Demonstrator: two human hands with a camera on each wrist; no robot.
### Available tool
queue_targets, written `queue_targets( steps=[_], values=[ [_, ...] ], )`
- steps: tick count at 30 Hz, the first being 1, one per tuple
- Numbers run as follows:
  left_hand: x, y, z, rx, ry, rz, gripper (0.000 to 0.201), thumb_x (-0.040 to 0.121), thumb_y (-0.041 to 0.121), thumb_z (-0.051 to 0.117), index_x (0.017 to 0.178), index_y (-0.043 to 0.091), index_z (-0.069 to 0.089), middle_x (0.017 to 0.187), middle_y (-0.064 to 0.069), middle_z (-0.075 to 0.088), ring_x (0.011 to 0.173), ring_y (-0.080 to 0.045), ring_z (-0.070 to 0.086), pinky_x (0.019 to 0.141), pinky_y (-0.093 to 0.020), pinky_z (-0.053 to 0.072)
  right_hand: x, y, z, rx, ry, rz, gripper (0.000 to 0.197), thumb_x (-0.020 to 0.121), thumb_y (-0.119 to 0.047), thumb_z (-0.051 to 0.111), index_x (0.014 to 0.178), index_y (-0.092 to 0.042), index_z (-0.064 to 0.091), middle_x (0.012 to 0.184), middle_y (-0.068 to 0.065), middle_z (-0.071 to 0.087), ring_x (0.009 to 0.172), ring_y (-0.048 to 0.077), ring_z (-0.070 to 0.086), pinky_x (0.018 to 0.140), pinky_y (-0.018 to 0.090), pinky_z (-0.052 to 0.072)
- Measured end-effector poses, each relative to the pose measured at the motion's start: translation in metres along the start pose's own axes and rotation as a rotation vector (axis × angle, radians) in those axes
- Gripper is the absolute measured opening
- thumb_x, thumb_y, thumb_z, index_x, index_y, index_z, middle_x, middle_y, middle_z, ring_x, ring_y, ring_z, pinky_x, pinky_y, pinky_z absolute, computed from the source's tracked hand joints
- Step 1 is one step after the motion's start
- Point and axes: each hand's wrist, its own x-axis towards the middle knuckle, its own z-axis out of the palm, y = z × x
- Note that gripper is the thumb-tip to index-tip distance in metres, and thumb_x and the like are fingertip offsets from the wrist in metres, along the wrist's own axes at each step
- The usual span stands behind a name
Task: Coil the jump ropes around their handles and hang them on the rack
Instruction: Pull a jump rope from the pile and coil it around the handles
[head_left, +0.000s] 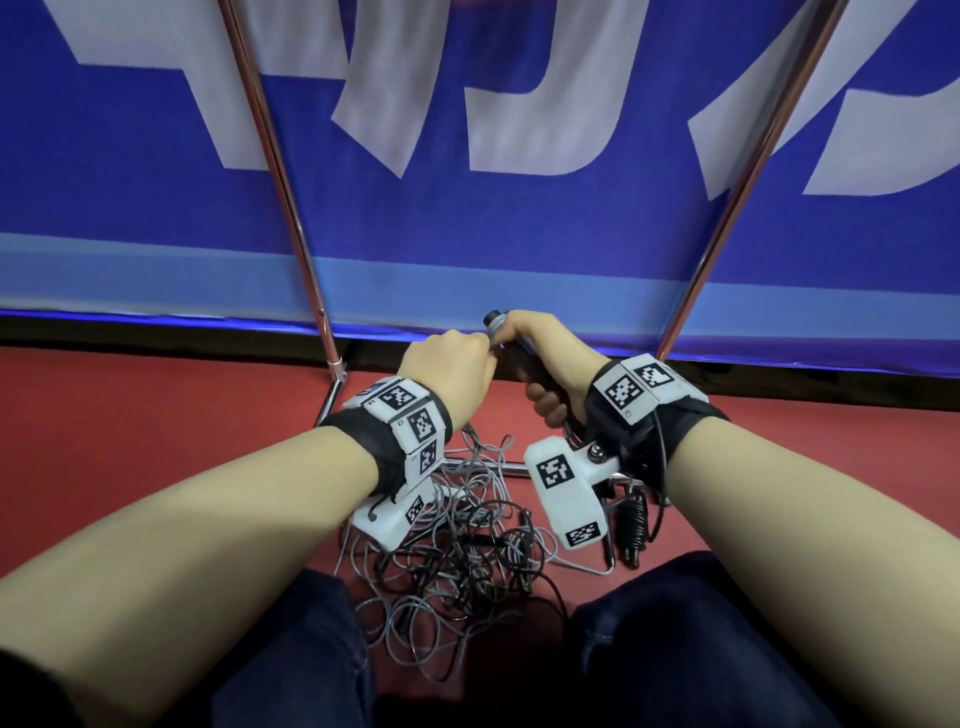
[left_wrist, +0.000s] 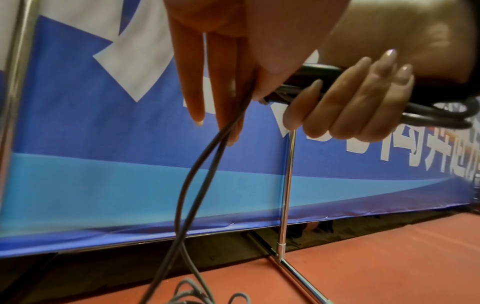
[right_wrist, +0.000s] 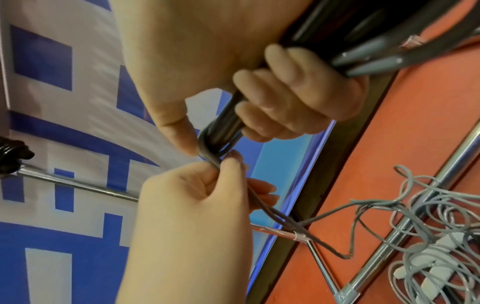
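My right hand (head_left: 550, 353) grips a pair of black jump-rope handles (head_left: 493, 322) held together, tips pointing up and away. Its fingers (right_wrist: 285, 98) curl round the handles (right_wrist: 226, 127). My left hand (head_left: 457, 358) sits just left of the handle tips and pinches the grey rope (right_wrist: 215, 160) where it wraps the handles. From that pinch the rope (left_wrist: 192, 164) runs as two strands down to a tangled pile of grey and black ropes (head_left: 457, 545) on the red floor. The chrome rack (head_left: 280, 192) stands right behind my hands.
The rack's two upright poles (head_left: 743, 171) lean apart in front of a blue and white banner (head_left: 467, 234). Its base bar (right_wrist: 405, 214) lies on the floor under the rope pile. More black handles (head_left: 631, 519) lie right of the pile. My knees (head_left: 675, 639) flank the ropes.
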Motion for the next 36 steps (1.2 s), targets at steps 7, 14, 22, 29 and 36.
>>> queue_targets(
  steps=[7, 14, 22, 29, 36],
  values=[
    [0.003, 0.001, 0.005, -0.084, 0.011, -0.029, 0.032, 0.102, 0.025, 0.032, 0.107, 0.004, 0.056, 0.102, -0.017, 0.063, 0.095, -0.038, 0.059, 0.068, -0.036, 0.037, 0.009, -0.001, 0.005, 0.002, -0.003, -0.006, 0.058, 0.066, -0.077, 0.058, 0.084, -0.023, 0.045, 0.062, -0.002, 0.034, 0.037, 0.011, 0.023, 0.039, 0.017, 0.020],
    [0.004, -0.021, 0.028, -0.465, -0.223, 0.103, 0.031, 0.089, 0.038, 0.061, 0.083, 0.008, 0.064, 0.075, -0.005, 0.071, 0.074, -0.022, 0.065, 0.074, -0.036, 0.050, 0.009, -0.002, -0.010, 0.098, 0.167, -0.096, 0.064, 0.065, -0.077, 0.062, 0.060, -0.021, 0.032, 0.046, -0.002, 0.030, 0.034, 0.013, 0.022, 0.039, 0.019, 0.019],
    [-0.012, -0.006, 0.037, -0.434, -0.514, 0.258, 0.023, 0.090, 0.038, 0.060, 0.081, 0.021, 0.048, 0.057, 0.011, 0.050, 0.053, -0.008, 0.046, 0.055, -0.026, 0.036, 0.002, -0.007, -0.018, 0.187, 0.182, -0.173, 0.063, 0.060, -0.080, 0.063, 0.070, -0.023, 0.038, 0.053, -0.001, 0.025, 0.039, 0.016, 0.021, 0.043, 0.023, 0.019],
    [0.012, -0.012, 0.029, -0.845, -0.348, -0.154, 0.016, 0.095, 0.009, 0.044, 0.098, 0.014, 0.058, 0.072, -0.007, 0.067, 0.066, -0.026, 0.067, 0.052, -0.023, 0.053, -0.018, -0.026, -0.003, 0.241, -0.005, -0.296, 0.064, 0.071, -0.075, 0.059, 0.061, -0.024, 0.024, 0.052, -0.003, 0.020, 0.041, 0.015, 0.015, 0.042, 0.022, 0.015],
    [0.033, -0.060, 0.034, -1.038, 0.103, -0.437, 0.020, 0.092, 0.003, 0.052, 0.110, 0.004, 0.043, 0.072, -0.004, 0.049, 0.061, -0.015, 0.047, 0.061, -0.024, 0.039, -0.018, -0.023, -0.007, 0.196, 0.069, -0.331, 0.063, 0.068, -0.074, 0.064, 0.060, -0.027, 0.022, 0.056, 0.000, 0.018, 0.042, 0.017, 0.014, 0.044, 0.023, 0.012]
  ],
)
